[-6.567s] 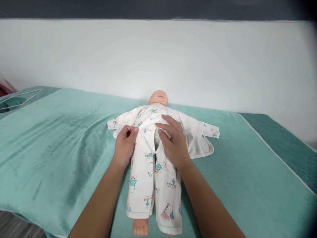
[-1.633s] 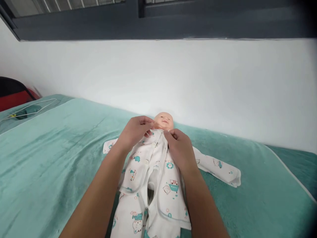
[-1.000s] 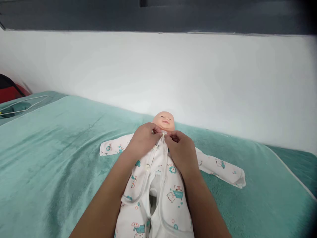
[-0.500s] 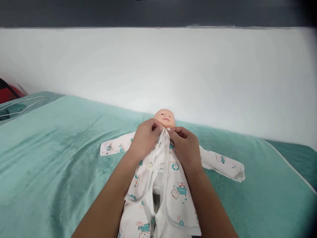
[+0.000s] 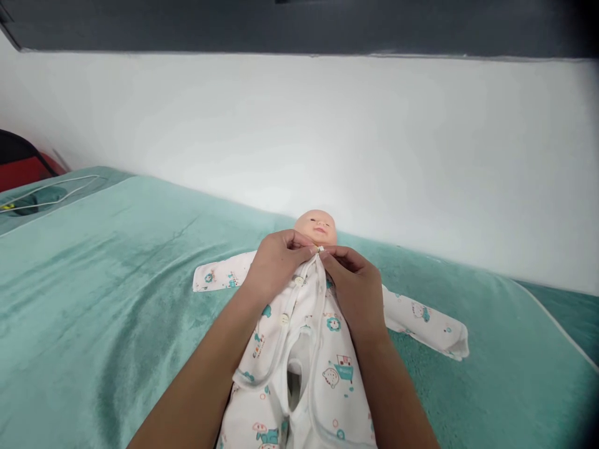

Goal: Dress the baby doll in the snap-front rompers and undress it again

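Note:
A baby doll point(image 5: 317, 223) lies on its back, dressed in a white printed jacket point(image 5: 339, 368) with teal and orange animal figures. Both sleeves stretch out to the sides. At the collar, my left hand point(image 5: 281, 259) pinches the left front edge, and my right hand point(image 5: 354, 277) pinches the right front edge; their fingertips meet just below the doll's chin. Lower on the left edge, two pale buttons point(image 5: 285, 318) show, and the front hangs apart there. White printed trousers point(image 5: 253, 415) are visible beneath. The button or hole between my fingertips is mostly hidden.
A teal blanket point(image 5: 140, 293) spreads under the doll, slightly wrinkled at left. Behind it rises a white wall point(image 5: 299, 125) with a dark band point(image 5: 234, 28) above. A red and black item point(image 5: 23, 165) and a thin white cord point(image 5: 70, 181) lie at the far left.
My fingertips have come closer together, drawing the two collar edges against each other. The view has shifted slightly, showing more of the red and black item.

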Demonstrator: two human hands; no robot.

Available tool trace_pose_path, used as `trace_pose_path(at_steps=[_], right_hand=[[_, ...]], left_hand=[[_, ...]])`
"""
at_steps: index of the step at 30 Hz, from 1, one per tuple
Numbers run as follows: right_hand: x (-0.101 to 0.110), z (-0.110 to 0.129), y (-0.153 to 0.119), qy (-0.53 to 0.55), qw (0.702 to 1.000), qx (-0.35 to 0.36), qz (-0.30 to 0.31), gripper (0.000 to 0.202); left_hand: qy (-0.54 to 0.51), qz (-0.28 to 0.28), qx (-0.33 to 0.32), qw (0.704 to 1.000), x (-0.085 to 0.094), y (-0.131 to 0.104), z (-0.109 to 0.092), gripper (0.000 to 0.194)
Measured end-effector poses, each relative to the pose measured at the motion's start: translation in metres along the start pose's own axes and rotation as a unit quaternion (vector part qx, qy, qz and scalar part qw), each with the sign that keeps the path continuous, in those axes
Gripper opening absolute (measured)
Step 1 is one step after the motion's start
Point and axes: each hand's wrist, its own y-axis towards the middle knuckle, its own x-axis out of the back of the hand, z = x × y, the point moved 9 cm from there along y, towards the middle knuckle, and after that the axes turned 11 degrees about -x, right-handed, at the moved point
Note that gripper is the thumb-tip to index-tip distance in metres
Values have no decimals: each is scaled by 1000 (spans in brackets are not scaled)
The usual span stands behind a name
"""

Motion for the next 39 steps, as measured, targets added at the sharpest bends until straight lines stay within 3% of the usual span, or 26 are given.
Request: trace_pose_path(at_steps=[9, 15, 21, 32, 39], right_hand=[[4, -2, 0, 8, 1000, 9, -14, 18], [5, -8, 7, 15, 1000, 2, 24, 20], [3, -6, 10, 4, 998, 18, 52, 16], [-4, 10, 0, -104, 992, 54, 36, 15], [-12, 15, -1, -111, 987, 95, 64, 17]], left_hand=[[-65, 25, 12, 998, -5, 2, 5, 11], [-80, 35, 21, 996, -7, 2, 6, 11], [11, 42, -1, 999, -5, 2, 1, 9], [106, 73, -66, 989, -8, 2, -12, 15], [134, 79, -53, 986, -10, 0, -11, 19]])
